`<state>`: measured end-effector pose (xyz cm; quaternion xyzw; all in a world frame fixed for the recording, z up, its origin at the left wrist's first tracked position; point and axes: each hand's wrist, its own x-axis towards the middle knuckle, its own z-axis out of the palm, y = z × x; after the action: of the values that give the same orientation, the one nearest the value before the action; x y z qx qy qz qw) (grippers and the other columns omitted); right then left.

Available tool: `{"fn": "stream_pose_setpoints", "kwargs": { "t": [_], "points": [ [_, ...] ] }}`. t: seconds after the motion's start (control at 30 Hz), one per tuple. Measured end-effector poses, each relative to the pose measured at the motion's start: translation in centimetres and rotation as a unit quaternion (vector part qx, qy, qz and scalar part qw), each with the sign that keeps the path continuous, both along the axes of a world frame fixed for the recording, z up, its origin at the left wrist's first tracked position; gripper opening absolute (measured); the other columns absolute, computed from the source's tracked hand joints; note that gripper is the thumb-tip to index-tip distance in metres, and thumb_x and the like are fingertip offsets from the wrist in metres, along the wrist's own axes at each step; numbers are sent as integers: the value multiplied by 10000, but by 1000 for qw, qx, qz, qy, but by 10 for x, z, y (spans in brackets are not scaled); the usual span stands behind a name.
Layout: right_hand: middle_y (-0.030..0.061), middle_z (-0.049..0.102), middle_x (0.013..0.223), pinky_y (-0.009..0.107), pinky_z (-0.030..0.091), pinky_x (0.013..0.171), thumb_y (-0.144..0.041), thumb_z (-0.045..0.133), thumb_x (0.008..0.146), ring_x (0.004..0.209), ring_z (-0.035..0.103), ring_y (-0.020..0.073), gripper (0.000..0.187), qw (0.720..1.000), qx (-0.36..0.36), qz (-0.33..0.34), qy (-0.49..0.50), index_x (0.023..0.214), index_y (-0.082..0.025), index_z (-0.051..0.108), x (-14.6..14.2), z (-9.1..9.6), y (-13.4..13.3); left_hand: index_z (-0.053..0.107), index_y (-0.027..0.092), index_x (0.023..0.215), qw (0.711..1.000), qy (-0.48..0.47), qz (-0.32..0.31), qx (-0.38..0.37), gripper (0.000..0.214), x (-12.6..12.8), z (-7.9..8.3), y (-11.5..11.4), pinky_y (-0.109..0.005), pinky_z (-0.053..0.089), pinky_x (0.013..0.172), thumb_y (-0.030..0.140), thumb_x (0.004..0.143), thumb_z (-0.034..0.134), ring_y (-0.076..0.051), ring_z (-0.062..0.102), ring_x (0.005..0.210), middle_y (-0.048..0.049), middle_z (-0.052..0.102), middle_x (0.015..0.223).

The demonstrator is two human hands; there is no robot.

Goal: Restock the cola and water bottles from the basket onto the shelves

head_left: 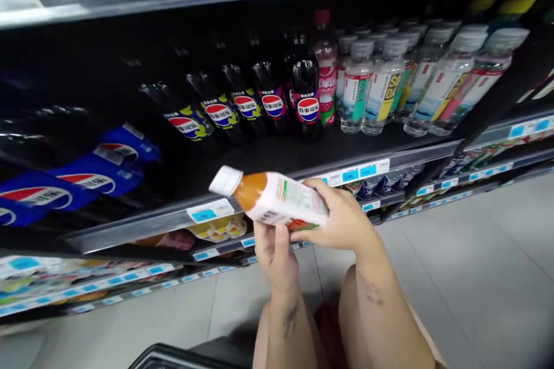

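Just in front of the shelf [298, 157], an orange-drink bottle [288, 199] slants cap-left, its long axis running leftward from the right hand [341, 218], whose fingers wrap its base end; the left hand [279, 262], fingers upward, touches its near side, though whether it grips I cannot tell.

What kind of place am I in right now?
Probably a supermarket or convenience store: cola bottles and clear drink bottles stand together on a dark shelf, with price tags along its front edge.
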<state>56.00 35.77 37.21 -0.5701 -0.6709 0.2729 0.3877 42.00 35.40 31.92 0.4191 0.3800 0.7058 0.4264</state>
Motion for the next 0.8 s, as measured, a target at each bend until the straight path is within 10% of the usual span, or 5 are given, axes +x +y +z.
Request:
{"fn": "stream_pose_setpoints", "kwargs": {
  "t": [0.37, 0.6, 0.8],
  "points": [
    [34, 728, 1156, 293, 537, 802, -512, 911, 647, 966, 715, 226, 743, 997, 74, 6, -36, 1290, -264, 631, 41, 14, -19, 537, 303, 1460, 994, 83, -65, -28, 801, 5, 48, -14, -308, 646, 792, 452, 747, 872, -270, 719, 1095, -129, 661, 1343],
    [61, 681, 1307, 329, 538, 949, -471, 915, 655, 1120, 683, 247, 858, 987, 118, 101, 29, 1419, -276, 578, 2, 8, -27, 624, 223, 1295, 968, 237, 16, -78, 702, -46, 86, -48, -380, 667, 819, 381, 667, 895, -332, 723, 1110, -156, 701, 1221],
    [173, 534, 1493, 522, 383, 1170, -321, 670, 875, 1383, 505, 348, 760, 976, -156, 41, -144, 1585, -179, 439, 0, -64, -119, 685, 228, 1143, 933, 325, 143, 60, 609, -77, 142, -81, -358, 664, 799, 356, 586, 897, -286, 741, 979, -88, 719, 1077]
  ]
}}
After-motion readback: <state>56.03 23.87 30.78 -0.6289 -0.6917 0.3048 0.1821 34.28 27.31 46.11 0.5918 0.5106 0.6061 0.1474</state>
